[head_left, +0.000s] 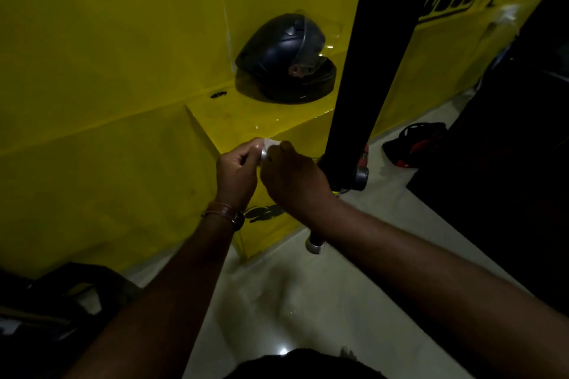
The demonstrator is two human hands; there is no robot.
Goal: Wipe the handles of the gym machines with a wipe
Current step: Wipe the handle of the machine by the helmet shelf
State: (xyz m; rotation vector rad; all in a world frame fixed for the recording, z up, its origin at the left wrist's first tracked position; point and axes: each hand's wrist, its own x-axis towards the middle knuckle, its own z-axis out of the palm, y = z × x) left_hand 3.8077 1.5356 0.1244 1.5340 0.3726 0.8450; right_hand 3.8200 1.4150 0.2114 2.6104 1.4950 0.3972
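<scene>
My two hands meet in the middle of the head view, in front of a yellow ledge. A small white wipe (272,142) shows between their fingertips, against the silver end cap of a machine handle (264,155). My left hand (237,172), with a brown watch strap on its wrist, curls its fingers at that end cap and pinches the wipe. My right hand (292,178) is curled over the handle and hides its shaft. A second silver handle end (314,245) sticks out below my right forearm.
A black helmet (284,58) lies on the yellow ledge (215,114) behind my hands. A black machine post (354,71) rises just right of them, with a silver knob (361,177) at its foot. Sandals (415,141) lie on the pale tiled floor (308,301). A dark bag (61,301) sits at lower left.
</scene>
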